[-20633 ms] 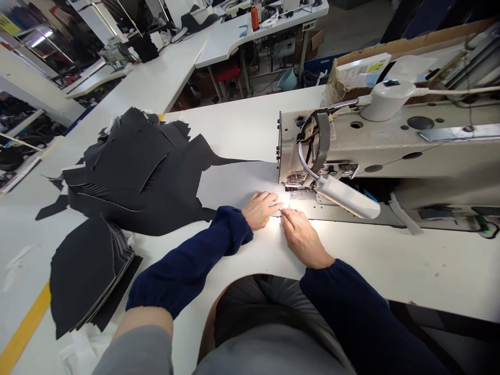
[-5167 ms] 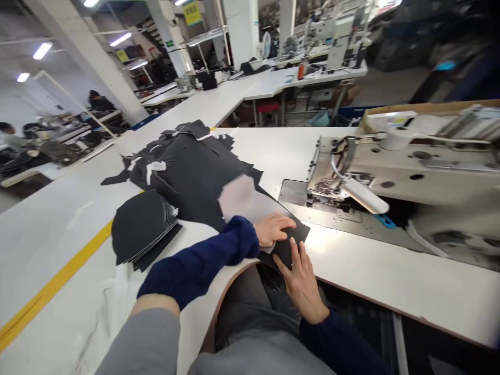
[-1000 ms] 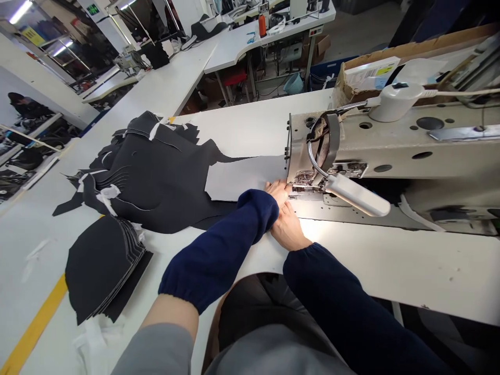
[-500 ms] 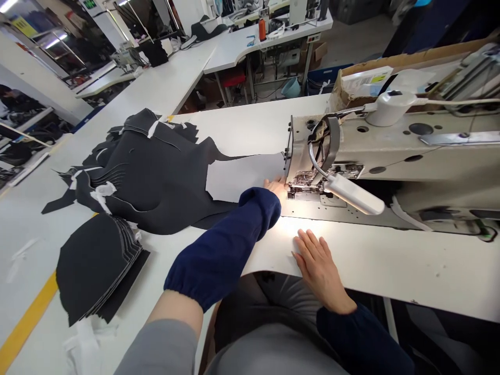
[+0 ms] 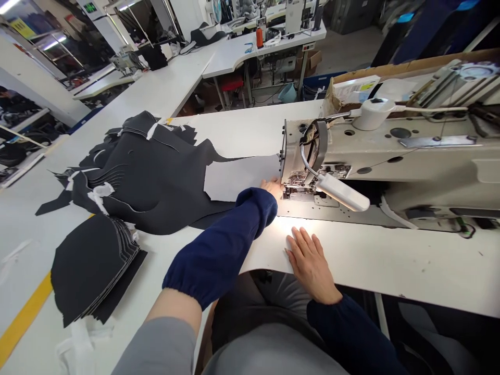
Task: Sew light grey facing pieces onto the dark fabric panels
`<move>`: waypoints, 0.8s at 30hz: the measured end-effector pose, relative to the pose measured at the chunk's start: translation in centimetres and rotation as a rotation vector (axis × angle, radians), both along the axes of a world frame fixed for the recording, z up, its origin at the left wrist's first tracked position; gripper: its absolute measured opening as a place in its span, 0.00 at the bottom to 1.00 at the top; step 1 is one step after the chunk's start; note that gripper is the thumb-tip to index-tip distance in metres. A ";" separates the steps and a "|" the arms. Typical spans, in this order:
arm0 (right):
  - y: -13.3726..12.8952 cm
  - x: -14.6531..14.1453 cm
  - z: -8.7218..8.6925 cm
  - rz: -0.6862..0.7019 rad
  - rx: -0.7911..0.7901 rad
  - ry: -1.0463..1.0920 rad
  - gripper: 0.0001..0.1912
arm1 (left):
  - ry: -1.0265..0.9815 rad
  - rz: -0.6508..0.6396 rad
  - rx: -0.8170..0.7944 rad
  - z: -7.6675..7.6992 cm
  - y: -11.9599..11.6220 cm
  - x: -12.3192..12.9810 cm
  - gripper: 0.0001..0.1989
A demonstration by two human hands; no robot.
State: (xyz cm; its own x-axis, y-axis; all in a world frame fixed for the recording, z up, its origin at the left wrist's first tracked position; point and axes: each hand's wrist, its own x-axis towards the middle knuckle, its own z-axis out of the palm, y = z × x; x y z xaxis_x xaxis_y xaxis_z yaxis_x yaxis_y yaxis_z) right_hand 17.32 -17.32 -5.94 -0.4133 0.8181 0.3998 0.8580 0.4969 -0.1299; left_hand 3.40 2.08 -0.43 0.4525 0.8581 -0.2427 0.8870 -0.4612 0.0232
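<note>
My left hand [image 5: 273, 188] reaches to the needle area of a sewing machine [image 5: 332, 151]. It rests at the right end of a light grey panel [image 5: 238, 178]. The blue sleeve cover and the glare hide much of its fingers, so I cannot tell whether they grip the panel. That panel lies partly over a heap of dark grey fabric pieces [image 5: 167, 172], its right end at the machine head. My right hand [image 5: 310, 260] lies palm down and open on the white table [image 5: 390, 255], fingers extended, just in front of the machine bed.
A stack of dark cut pieces [image 5: 89, 265] lies at the left, with white strips [image 5: 82, 344] below it. A white lamp [image 5: 344, 192] hangs in front of the machine. Behind the machine stands a cardboard box [image 5: 330, 99]. Further back is another worktable [image 5: 234, 57].
The view has shifted slightly, so the machine and my right hand appear a little further left. My left hand keeps its place at the panel's end; my right hand stays flat on the table.
</note>
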 end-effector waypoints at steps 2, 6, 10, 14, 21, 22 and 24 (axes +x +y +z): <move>0.0 0.0 0.0 -0.002 -0.008 0.003 0.16 | 0.013 -0.019 -0.010 0.1 0.0 0.0 0.15; 0.0 0.0 -0.1 -0.005 -0.009 0.003 0.16 | 0.015 -0.048 -0.014 0.0 0.0 0.1 0.14; 0.0 0.1 -0.4 0.017 0.038 -0.004 0.16 | -0.032 -0.006 0.009 -0.2 -0.5 -0.6 0.17; 0.2 0.5 -0.9 0.051 0.096 -0.001 0.17 | -0.109 0.113 0.038 -0.2 -1.4 -1.9 0.22; 0.9 1.0 -1.6 0.103 0.156 -0.011 0.18 | -0.186 0.254 0.018 0.1 -2.9 -3.0 0.20; 1.0 1.0 -1.7 0.103 0.146 -0.012 0.18 | -0.186 0.255 0.011 0.3 -2.9 -2.9 0.20; 1.1 1.0 -1.5 0.104 0.116 0.001 0.18 | -0.179 0.250 -0.002 0.7 -2.7 -2.9 0.20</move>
State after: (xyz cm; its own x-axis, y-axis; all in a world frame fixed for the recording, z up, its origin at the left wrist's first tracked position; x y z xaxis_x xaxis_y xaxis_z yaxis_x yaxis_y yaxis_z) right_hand 18.35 -16.24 -7.48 -0.4929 0.7191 0.4898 0.8011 0.5947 -0.0669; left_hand 0.52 -0.63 0.31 0.2629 0.9479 -0.1801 0.9548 -0.2288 0.1897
